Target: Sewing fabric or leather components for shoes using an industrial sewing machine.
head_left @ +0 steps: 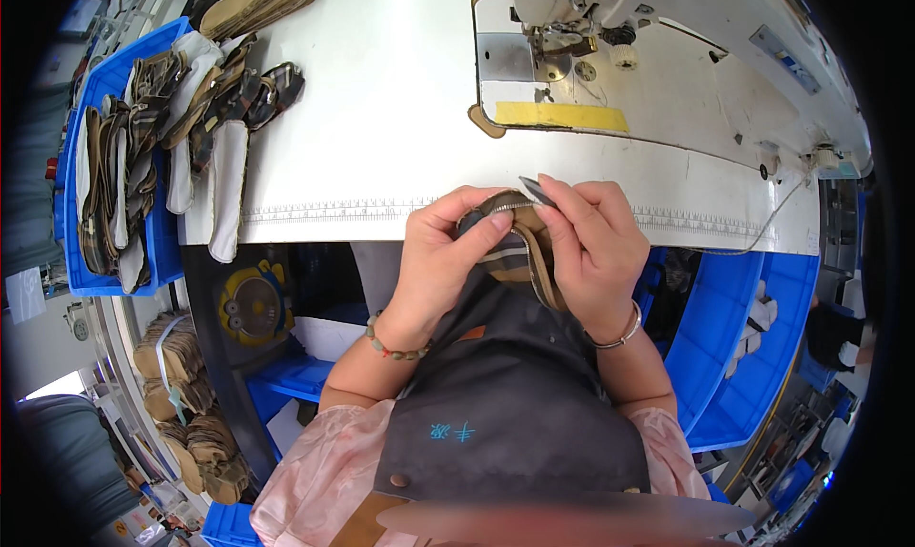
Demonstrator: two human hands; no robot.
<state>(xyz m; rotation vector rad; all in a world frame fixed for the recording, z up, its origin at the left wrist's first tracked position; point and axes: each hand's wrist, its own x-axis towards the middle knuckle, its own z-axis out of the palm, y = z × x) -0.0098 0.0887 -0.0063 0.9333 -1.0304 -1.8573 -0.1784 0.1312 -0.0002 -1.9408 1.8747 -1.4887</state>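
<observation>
Close to the table's front edge, my left hand [446, 245] pinches a sewn plaid fabric piece [510, 252] in brown and black with a tan inside. Its thumb presses on a pale, curved seam or edge. On the other side, my right hand [599, 245] is closed round a small, dark, pointed tool [538, 192]; the tip shows above the fingers, and the rest is hidden, so its exact kind is unclear. The right fingers are right beside the fabric's edge. The lower part of the fabric hangs over my dark apron [515, 385].
A white sewing machine [610, 42] stands at the back right of the white table [381, 99]. A printed ruler [334, 210] runs along the front edge. At left, a blue bin [162, 261] holds plaid pieces [124, 185]. Another blue bin [705, 337] is below right.
</observation>
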